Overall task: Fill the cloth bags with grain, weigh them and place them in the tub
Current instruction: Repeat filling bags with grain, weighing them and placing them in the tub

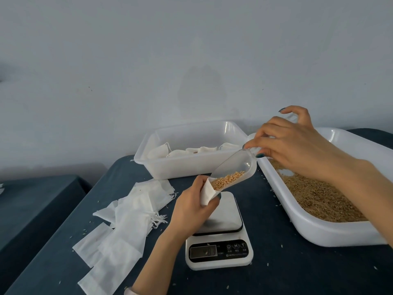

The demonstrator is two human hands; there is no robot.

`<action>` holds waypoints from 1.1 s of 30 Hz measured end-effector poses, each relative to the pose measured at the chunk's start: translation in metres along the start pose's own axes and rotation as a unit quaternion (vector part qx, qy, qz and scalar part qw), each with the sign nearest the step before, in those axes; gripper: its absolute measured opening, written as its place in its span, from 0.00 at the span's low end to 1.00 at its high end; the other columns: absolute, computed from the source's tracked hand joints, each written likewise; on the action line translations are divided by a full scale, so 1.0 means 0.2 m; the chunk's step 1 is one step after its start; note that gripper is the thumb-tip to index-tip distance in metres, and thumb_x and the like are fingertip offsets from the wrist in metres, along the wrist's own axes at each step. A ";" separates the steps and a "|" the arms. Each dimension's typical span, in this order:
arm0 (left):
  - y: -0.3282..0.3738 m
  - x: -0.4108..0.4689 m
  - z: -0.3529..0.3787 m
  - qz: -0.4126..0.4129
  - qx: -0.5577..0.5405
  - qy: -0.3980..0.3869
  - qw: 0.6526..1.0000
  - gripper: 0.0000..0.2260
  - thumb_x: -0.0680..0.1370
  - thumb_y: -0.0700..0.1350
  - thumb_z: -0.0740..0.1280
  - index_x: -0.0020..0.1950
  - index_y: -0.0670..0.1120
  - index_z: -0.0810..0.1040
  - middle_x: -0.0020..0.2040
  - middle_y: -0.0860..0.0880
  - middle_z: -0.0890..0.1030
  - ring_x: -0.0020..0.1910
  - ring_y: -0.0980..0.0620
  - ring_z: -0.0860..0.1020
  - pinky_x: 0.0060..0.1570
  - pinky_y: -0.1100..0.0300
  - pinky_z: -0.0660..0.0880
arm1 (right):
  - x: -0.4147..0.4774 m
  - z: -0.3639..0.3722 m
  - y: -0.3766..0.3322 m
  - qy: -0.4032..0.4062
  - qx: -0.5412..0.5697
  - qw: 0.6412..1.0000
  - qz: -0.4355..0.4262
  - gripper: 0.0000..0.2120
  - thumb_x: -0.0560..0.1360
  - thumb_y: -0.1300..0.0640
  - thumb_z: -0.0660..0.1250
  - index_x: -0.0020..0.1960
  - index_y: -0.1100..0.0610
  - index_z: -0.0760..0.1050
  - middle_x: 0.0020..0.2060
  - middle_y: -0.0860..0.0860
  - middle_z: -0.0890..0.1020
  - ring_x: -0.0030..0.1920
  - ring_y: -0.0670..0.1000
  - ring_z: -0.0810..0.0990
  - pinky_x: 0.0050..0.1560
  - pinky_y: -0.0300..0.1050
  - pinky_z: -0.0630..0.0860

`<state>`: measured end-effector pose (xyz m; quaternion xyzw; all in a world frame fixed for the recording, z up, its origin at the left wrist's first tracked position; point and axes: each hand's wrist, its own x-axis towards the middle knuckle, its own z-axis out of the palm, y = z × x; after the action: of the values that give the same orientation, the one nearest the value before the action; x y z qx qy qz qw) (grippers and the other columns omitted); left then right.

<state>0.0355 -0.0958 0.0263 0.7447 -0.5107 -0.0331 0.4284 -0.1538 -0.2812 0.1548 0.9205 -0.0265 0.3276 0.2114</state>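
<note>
The scale display (203,251) is blurred — its digits cannot be read. The scoop (234,167) handle is mostly hidden in the right hand (297,150), the cloth bag (207,192) partly covered by the left hand (191,209).

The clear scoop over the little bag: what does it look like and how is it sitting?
The scoop looks like clear plastic, a rounded trough. The right hand pinches its raised handle end. It tilts down to the left, its open lip in the mouth of a white cloth bag that the left hand grips. Golden grain lies gathered at its lower end; the upper part is empty. It is held above the scale.
</note>
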 end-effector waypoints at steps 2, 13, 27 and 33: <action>0.01 0.00 0.00 0.001 -0.005 -0.001 1.000 0.17 0.74 0.58 0.66 0.61 0.59 0.68 0.50 0.64 0.78 0.46 0.61 0.78 0.40 0.64 0.76 | -0.01 0.00 0.01 -0.015 0.004 1.000 0.013 0.12 0.76 0.50 0.65 0.58 0.44 0.81 0.45 0.43 0.80 0.51 0.50 0.79 0.66 0.59 0.57; 0.02 0.00 -0.01 0.008 -0.090 0.005 0.996 0.11 0.74 0.62 0.62 0.56 0.68 0.68 0.49 0.62 0.79 0.44 0.57 0.79 0.42 0.51 0.81 | -0.15 0.13 0.01 -0.119 0.223 0.948 0.191 0.14 0.79 0.52 0.60 0.55 0.32 0.71 0.50 0.34 0.78 0.57 0.43 0.75 0.67 0.48 0.53; 0.04 0.01 -0.07 0.003 -0.160 0.083 0.984 0.11 0.79 0.60 0.59 0.48 0.55 0.74 0.53 0.52 0.74 0.53 0.50 0.74 0.53 0.60 0.70 | -0.27 0.21 0.11 -0.117 0.344 0.782 0.507 0.11 0.81 0.55 0.62 0.61 0.58 0.73 0.45 0.50 0.80 0.44 0.50 0.79 0.43 0.47 0.74; 0.02 0.05 -0.09 -0.028 -0.103 0.150 0.983 0.09 0.79 0.48 0.69 0.38 0.56 0.76 0.36 0.52 0.77 0.33 0.54 0.73 0.33 0.69 0.67 | -0.35 0.18 0.15 -0.349 0.155 0.769 0.512 0.15 0.81 0.51 0.62 0.43 0.61 0.76 0.32 0.52 0.74 0.31 0.50 0.71 0.32 0.42 0.66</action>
<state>0.0460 -0.0924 0.0438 0.7073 -0.4134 0.0146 0.5732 -0.1926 -0.3285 0.0978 0.8416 -0.5150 0.0435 -0.1570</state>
